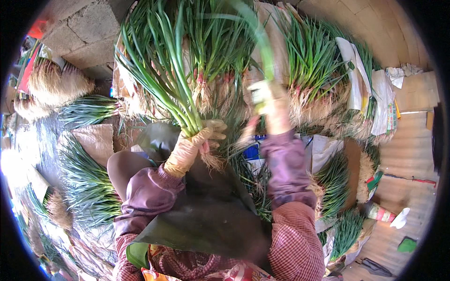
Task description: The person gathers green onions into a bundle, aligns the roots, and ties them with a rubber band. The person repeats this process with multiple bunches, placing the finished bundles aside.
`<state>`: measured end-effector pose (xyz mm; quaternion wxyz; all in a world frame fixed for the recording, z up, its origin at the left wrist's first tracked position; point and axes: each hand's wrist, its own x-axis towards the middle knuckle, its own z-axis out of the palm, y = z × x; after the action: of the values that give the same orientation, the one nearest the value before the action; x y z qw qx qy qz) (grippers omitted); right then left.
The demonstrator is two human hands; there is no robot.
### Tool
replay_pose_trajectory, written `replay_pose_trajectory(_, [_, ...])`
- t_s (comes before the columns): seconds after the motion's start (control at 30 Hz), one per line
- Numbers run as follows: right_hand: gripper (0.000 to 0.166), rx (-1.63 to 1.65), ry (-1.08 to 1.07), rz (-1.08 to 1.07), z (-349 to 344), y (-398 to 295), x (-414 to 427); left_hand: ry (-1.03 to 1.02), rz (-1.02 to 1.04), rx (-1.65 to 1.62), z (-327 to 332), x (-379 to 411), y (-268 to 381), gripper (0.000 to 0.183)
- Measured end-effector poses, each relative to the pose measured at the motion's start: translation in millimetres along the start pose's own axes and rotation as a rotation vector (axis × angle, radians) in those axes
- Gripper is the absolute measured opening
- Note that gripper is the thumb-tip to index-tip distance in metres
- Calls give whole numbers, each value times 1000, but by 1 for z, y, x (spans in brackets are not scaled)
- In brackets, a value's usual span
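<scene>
My left hand [190,147], in a pale yellow glove, grips a small bunch of green onions [186,114] low on the stalks. Their pinkish ends and roots hang beneath it over a dark apron [214,207], while the leaves fan upward to the left. To the right, my gloved right hand [273,100] is blurred. It closes around a green onion [266,52], whose leaves bend up past the hand and whose reddish, rooted end points down to the left. Ahead stand upright green onions [218,45] with pink bases and tangled roots.
Another stack of green onions [313,52] leans beyond my right hand, beside white sacking [355,73]. Wrapped bundles lie at right, and a large pile of green onions [88,182] lies by my left knee [123,172]. A concrete block wall [91,31] rises at upper left.
</scene>
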<state>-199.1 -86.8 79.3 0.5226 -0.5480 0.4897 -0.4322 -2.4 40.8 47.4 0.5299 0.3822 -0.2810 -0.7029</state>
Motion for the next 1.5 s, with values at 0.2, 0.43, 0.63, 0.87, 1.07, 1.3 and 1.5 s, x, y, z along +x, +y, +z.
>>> replay_pose_trajectory(0.2, [41, -1502, 452, 219, -113, -25, 91, 46, -78, -142, -22, 8, -15, 29])
replay_pose_trajectory(0.43, [43, -1126, -170, 151, 125, 4, 75, 26, -132, -188, -25, 11, -13, 27])
replay_pose_trajectory(0.63, [25, -1069, -203, -39, 94, 62, 113, 144, -20, -167, -18, 9, -6, 25])
replay_pose_trajectory(0.87, [22, -1103, -185, -296, 82, 28, -20, 122, -88, -194, -36, 25, -40, 22])
replay_pose_trajectory(1.07, [21, -798, -131, -303, 82, 62, -25, 114, -49, -358, -28, 24, -36, 19])
replay_pose_trajectory(1.3, [37, -1023, -858, -208, 0, 228, -43, -428, -31, -852, -21, -3, -2, 22])
replay_pose_trajectory(1.5, [35, 348, -696, 147, 74, 66, -37, -373, -71, -893, -32, 0, -18, 21])
